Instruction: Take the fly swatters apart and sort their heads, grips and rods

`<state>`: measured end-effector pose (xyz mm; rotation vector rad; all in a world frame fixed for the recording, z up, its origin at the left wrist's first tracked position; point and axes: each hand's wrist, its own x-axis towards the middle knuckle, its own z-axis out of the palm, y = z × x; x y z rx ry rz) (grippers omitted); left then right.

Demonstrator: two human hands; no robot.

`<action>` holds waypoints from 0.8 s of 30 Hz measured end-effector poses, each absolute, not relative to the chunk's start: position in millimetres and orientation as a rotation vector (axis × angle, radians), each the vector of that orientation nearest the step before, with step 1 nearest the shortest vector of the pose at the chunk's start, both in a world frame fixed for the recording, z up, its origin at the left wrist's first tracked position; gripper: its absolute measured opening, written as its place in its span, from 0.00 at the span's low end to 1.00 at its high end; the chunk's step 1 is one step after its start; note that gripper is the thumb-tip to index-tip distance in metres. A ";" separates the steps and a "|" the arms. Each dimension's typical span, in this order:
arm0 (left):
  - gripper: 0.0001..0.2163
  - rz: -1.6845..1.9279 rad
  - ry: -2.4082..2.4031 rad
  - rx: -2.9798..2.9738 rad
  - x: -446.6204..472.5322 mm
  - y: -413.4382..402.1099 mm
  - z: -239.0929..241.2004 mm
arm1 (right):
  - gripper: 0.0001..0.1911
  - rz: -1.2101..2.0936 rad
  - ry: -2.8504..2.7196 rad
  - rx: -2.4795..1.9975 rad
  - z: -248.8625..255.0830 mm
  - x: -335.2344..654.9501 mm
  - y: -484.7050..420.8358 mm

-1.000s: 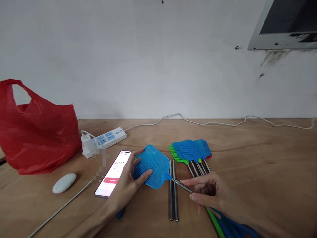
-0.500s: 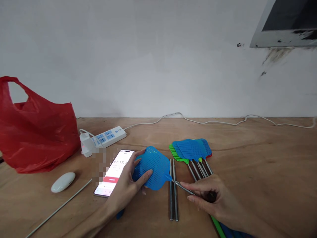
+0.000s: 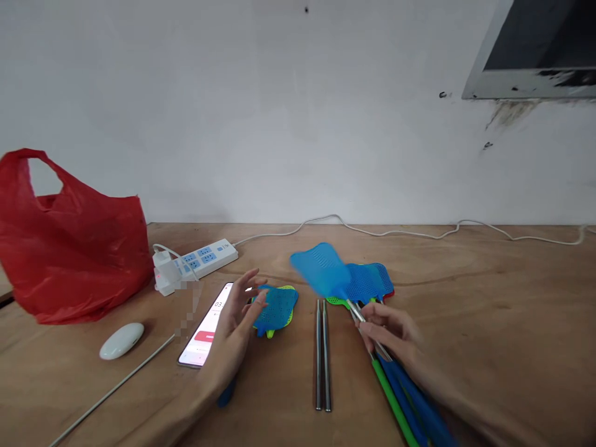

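My right hand [image 3: 391, 329] grips the metal rod of a blue fly swatter [image 3: 321, 267], whose head is blurred and tilted above the pile. Beneath it lie several assembled fly swatters [image 3: 370, 282] with blue, green and red heads. Their green handle [image 3: 395, 400] and blue handles [image 3: 414, 397] reach toward the near edge, partly under my right wrist. My left hand [image 3: 237, 323] is raised with fingers apart, holding nothing. Just right of it, loose swatter heads [image 3: 277, 309], blue over yellow-green, are stacked on the table. Two bare metal rods [image 3: 323, 357] lie side by side between my hands.
A phone [image 3: 200, 338] showing a timer lies partly behind my left hand. Further left are a white mouse-shaped object [image 3: 121, 341], a thin cable [image 3: 112, 391] and a red plastic bag [image 3: 79, 248]. A power strip [image 3: 209, 257] sits near the wall, its white cord [image 3: 395, 233] running right.
My left hand has let go of the blue swatter head. My right hand has carried that swatter up and over the pile, uncovering the loose heads stacked on the left.
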<state>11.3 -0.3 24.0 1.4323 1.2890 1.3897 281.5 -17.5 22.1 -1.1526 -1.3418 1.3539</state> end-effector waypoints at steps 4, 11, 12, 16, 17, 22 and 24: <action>0.13 1.281 1.325 1.460 11.2 -1.4 25.0 | 0.17 1.598 -1.064 -1.010 27.6 281.8 -13.7; 0.17 0.779 1.111 1.764 20.9 -14.3 28.7 | 0.13 1.653 -0.980 -0.880 21.9 274.4 -18.1; 0.17 0.729 1.090 1.780 22.1 -16.7 28.5 | 0.12 1.663 -0.982 -0.870 20.1 273.2 -19.1; 0.17 0.600 1.079 1.856 25.3 -24.0 25.1 | 0.11 1.737 -1.021 -0.827 17.4 270.0 -22.0; 0.17 0.581 1.096 1.877 25.5 -24.7 24.0 | 0.11 1.764 -1.035 -0.817 17.7 269.8 -22.3; 0.16 0.554 1.203 1.973 22.2 -22.0 22.5 | 0.18 1.939 -1.175 -0.823 19.7 270.8 -26.3; 0.16 0.558 1.225 1.996 20.0 -19.8 23.3 | 0.22 1.992 -1.340 -0.889 22.2 269.7 -31.7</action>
